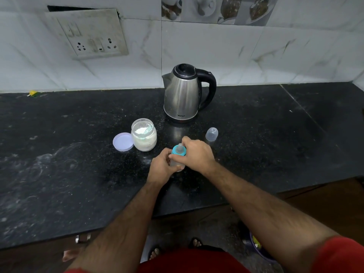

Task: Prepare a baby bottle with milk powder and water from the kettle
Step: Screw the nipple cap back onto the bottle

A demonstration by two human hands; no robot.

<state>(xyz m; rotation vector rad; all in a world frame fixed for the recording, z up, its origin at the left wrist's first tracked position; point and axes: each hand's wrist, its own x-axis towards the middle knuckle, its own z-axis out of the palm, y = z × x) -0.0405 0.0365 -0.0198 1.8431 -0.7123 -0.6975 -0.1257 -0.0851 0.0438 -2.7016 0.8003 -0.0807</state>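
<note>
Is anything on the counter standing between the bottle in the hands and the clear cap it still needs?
Nothing visible does. The clear baby bottle with a teal collar, gripped by the left hand and right hand, has bare black counter between it and the clear domed cap.

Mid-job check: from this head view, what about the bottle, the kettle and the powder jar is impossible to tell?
- Baby bottle, head view: its contents; the left hand and right hand wrap it.
- Teal collar: being screwed on or off; one frame cannot show it.
- Kettle: water level; steel wall and closed lid hide it.
- Powder jar: scoop shape; too small, half buried.
</note>
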